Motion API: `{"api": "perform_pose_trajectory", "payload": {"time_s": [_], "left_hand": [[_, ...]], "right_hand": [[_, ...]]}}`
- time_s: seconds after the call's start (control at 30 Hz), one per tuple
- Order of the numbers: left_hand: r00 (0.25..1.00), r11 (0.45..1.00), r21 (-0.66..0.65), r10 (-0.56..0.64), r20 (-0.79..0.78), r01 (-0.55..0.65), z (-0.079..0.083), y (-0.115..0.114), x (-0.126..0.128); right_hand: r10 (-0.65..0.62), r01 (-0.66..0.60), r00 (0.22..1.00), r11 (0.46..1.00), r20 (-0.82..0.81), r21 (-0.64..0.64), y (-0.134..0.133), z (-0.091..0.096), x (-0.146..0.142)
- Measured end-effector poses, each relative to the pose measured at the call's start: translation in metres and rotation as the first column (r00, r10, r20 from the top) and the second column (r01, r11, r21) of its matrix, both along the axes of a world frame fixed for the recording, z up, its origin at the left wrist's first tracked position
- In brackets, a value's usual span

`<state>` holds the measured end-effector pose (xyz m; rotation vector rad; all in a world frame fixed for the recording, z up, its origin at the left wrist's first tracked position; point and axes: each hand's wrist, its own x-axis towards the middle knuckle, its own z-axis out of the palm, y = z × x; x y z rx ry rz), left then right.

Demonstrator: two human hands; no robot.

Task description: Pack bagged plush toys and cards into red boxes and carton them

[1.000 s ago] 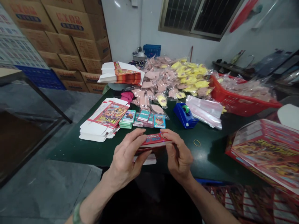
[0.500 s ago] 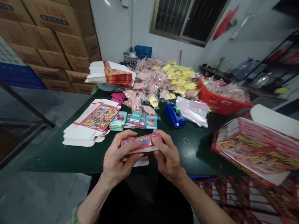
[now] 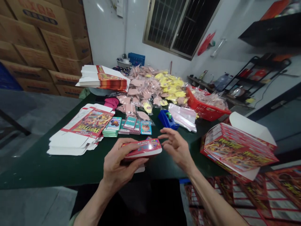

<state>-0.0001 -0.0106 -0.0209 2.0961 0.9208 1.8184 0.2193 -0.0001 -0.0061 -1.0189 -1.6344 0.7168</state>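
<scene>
Showing red box point(image 3: 147, 149) above 6 o'clock edge of bench point(image 3: 30, 171), now gripped by left hand point(image 3: 116, 164) alone; just released by right hand point(image 3: 177, 150), loosely spread at 3 o'clock, freed from steadying.

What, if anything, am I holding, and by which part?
Your left hand holds a red printed carton by its left end, fingers over the top. Your right hand is open beside it, holding nothing.
</scene>
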Motion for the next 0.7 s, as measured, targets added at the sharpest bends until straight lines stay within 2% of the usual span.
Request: {"api": "perform_pose_trajectory", "payload": {"time_s": [0.07,0.17,0.23,0.37,0.43,0.57,0.7], "left_hand": [[1.000,1.000,0.007,0.011,0.012,-0.011,0.001,0.003,0.000],[0.999,1.000,0.019,-0.008,0.032,0.007,0.001,0.008,-0.003],[0.999,0.999,0.034,-0.020,0.028,0.019,0.001,0.010,-0.006],[0.999,0.998,0.049,-0.042,0.010,0.042,0.000,0.009,-0.009],[1.000,0.999,0.026,-0.022,-0.008,0.022,-0.001,0.007,-0.009],[0.997,0.997,0.025,0.070,-0.026,-0.069,-0.002,0.003,-0.008],[0.999,0.999,0.016,0.050,-0.004,-0.050,-0.003,0.005,-0.006]], "right_hand": [[0.109,-0.110,0.994,0.993,0.022,0.049,-0.011,-0.001,-0.014],[0.093,-0.101,0.993,0.988,0.077,0.116,-0.018,0.002,-0.026],[0.113,-0.120,0.989,0.991,0.100,0.066,-0.016,0.010,-0.024],[0.248,-0.239,0.953,0.968,0.173,-0.070,-0.011,0.028,-0.018],[0.237,-0.238,0.946,0.971,0.223,-0.024,-0.014,0.033,-0.019],[0.109,-0.176,0.932,0.969,0.345,0.171,-0.022,0.031,-0.025],[0.158,-0.233,0.903,0.961,0.399,0.148,-0.021,0.035,-0.023]]}}
